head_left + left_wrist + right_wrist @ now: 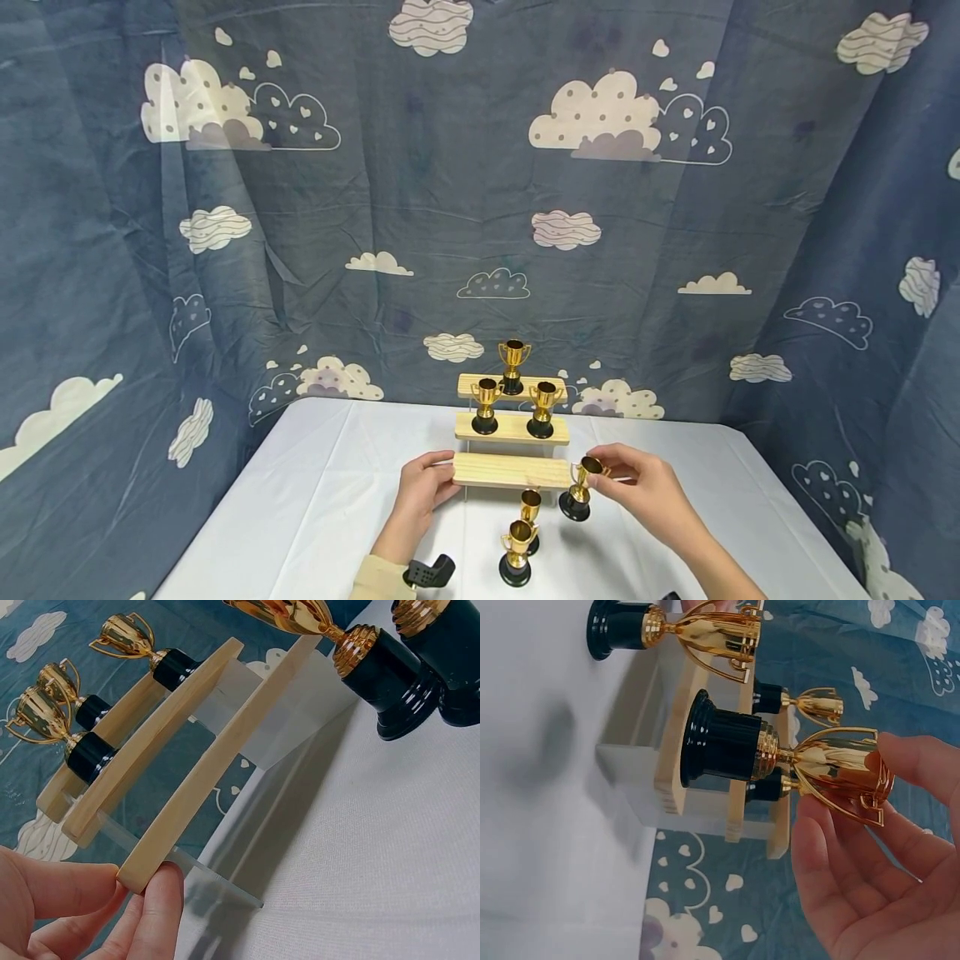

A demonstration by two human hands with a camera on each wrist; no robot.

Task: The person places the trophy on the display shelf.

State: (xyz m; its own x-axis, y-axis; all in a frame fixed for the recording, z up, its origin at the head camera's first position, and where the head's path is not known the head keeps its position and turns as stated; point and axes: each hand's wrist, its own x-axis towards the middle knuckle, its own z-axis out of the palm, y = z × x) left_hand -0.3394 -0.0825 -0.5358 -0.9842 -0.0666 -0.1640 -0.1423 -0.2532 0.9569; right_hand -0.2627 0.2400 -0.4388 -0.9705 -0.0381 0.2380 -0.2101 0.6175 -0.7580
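Note:
A small gold trophy cup with a black base [576, 505] is in my right hand [652, 492], pinched by the cup and handles between thumb and fingers. It is upright at the right end of the lowest board [512, 471] of a three-step wooden display stand. My left hand [422, 493] grips that board's left end; in the left wrist view thumb and fingers [159, 907] close round the wood. The right wrist view shows the held trophy's base [724, 746] overlapping the board's edge. One trophy [513, 357] stands on the top board, two more, left [486, 400] and right [543, 404], on the middle one.
Two further trophies, a nearer one [517, 546] and one just behind it [530, 505], stand on the white-covered table [315, 500] before the stand. Clear side panels [307, 705] support the boards. A blue cloud-patterned cloth [450, 192] hangs behind and at both sides.

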